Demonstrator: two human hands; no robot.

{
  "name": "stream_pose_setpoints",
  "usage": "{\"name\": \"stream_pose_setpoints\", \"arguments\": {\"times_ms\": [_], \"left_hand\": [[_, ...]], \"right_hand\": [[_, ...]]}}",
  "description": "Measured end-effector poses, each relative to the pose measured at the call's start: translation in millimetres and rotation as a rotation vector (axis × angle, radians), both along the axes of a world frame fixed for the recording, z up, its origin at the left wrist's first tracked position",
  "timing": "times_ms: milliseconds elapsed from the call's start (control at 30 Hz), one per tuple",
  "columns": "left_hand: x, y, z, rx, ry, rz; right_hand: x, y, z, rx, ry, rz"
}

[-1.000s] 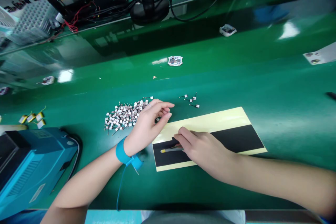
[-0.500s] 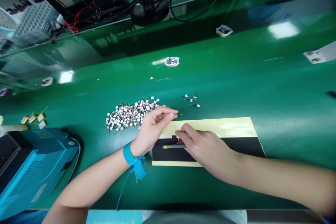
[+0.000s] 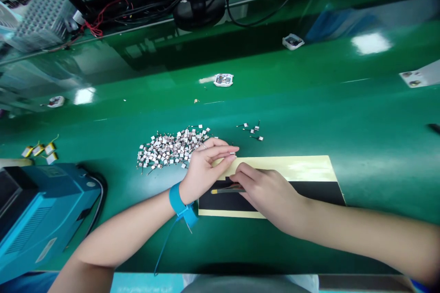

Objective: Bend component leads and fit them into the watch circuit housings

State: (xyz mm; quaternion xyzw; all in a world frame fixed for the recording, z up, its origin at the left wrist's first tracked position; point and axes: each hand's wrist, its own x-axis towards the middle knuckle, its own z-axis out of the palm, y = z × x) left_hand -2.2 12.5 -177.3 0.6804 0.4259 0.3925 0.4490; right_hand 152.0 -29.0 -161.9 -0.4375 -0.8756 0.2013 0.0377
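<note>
My left hand (image 3: 210, 161), with a blue wrist strap (image 3: 179, 203), pinches a small silvery-white part (image 3: 233, 153) between thumb and fingertips. It is just right of a heap of small silvery parts with short dark leads (image 3: 168, 149). My right hand (image 3: 264, 187) is closed above a black and pale-yellow sheet (image 3: 309, 168). From its fingers a slim grey strip with a yellow end (image 3: 223, 190) points left over the black band. The fingers hide the rest of the strip, and its exact kind cannot be made out.
Several loose silvery parts (image 3: 252, 131) lie beyond the sheet. White watch-like housings (image 3: 223, 80) are spread farther back. Yellow-edged pieces (image 3: 38, 149) and a blue machine (image 3: 48, 219) stand left. A monitor stand (image 3: 198, 9) and cables are at the back.
My left hand has moved slightly right, and a small silvery part now shows between its fingertips. My right hand stays nearly in place with the strip. The view has shifted a little.
</note>
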Motion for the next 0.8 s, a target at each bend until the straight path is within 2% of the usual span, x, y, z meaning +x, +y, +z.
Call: {"name": "stream_pose_setpoints", "arguments": {"times_ms": [67, 200, 400, 567, 800], "left_hand": [[-1.8, -1.6, 1.7, 0.111, 0.065, 0.000], [-5.3, -2.8, 5.3, 0.287, 0.124, 0.032], [-7.5, -6.3, 5.7, 0.399, 0.172, 0.026], [-6.8, -9.4, 7.1, 0.476, 0.250, 0.021], [-6.1, -9.6, 7.4, 0.484, 0.288, 0.024]], "right_hand": [[1.4, 5.9, -1.2, -0.098, 0.102, -0.067], [6.8, 21.3, 2.9, -0.160, 0.221, -0.137], [14.7, 37.5, 12.0, -0.414, 0.777, -0.445], [12.2, 37.2, 4.2, -0.623, 0.832, -0.441], [11.5, 36.9, 3.7, -0.668, 0.873, -0.450]]}}
